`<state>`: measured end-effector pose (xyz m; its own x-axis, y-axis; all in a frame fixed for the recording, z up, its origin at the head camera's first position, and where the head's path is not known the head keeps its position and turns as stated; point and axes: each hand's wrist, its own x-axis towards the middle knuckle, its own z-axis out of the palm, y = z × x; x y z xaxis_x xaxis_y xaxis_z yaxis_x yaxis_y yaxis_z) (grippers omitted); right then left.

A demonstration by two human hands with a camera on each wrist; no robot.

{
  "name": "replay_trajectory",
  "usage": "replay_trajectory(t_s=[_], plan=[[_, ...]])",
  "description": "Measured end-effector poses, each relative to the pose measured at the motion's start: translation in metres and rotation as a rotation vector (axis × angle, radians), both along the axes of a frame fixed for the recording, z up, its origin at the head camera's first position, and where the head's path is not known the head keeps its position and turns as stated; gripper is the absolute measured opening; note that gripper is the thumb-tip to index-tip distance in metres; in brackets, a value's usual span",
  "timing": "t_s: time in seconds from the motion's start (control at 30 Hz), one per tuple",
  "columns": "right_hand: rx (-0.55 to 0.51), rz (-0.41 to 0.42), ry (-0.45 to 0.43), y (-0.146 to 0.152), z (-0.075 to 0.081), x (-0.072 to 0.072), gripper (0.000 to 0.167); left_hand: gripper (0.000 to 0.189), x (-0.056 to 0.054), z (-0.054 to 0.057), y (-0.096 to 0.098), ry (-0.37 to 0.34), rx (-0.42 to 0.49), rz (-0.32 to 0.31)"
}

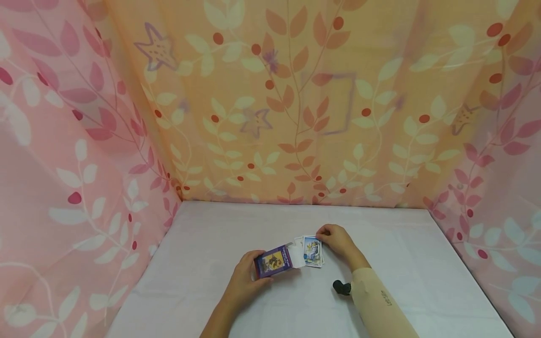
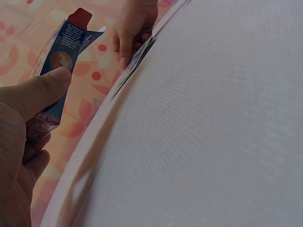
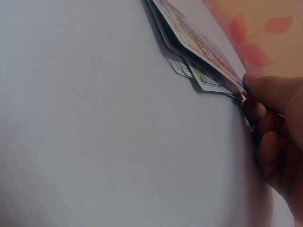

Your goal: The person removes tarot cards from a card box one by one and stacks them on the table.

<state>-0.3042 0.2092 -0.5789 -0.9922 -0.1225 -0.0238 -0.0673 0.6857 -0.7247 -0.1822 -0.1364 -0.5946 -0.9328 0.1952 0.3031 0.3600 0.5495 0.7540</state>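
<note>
My left hand (image 1: pixel 243 280) grips a purple card box (image 1: pixel 273 262) with a picture on its front, thumb along one side. The box's end flap (image 1: pixel 297 256) stands open toward the right; in the left wrist view a red tab (image 2: pixel 80 18) sticks up from that end. Beside the flap lies a loose pile of illustrated cards (image 1: pixel 313 252) on the white cloth. My right hand (image 1: pixel 337 238) pinches the upper right corner of the top card (image 3: pixel 201 42) between thumb and finger. That card is lifted at an angle over others, which lie slightly fanned beneath it.
A white cloth (image 1: pixel 190 291) covers the table. A small black object (image 1: pixel 341 287) shows beside the right sleeve (image 1: pixel 376 300). Leaf-patterned curtains hang at the back (image 1: pixel 296 117) and along both sides.
</note>
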Motion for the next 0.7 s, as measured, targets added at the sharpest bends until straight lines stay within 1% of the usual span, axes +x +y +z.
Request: replay_trajectory(t_s=[0.2, 0.4, 0.5, 0.7], plan=[[0.01, -0.008, 0.01, 0.002, -0.0014, 0.0006, 0.007, 0.08, 0.0006, -0.0002, -0.0004, -0.004, -0.007, 0.003], [-0.023, -0.026, 0.011, 0.0042, -0.0031, 0.0006, 0.008, 0.079, -0.0001, -0.0001, -0.0008, 0.001, -0.007, 0.007], [-0.043, -0.05, 0.011, 0.0041, -0.0053, 0.0008, 0.01, 0.079, 0.0004, 0.0009, -0.0005, 0.003, -0.004, 0.007], [-0.098, -0.092, 0.036, 0.0014, -0.0045, 0.0094, 0.013, 0.078, 0.0004, 0.0003, -0.0011, 0.014, 0.006, 0.001]])
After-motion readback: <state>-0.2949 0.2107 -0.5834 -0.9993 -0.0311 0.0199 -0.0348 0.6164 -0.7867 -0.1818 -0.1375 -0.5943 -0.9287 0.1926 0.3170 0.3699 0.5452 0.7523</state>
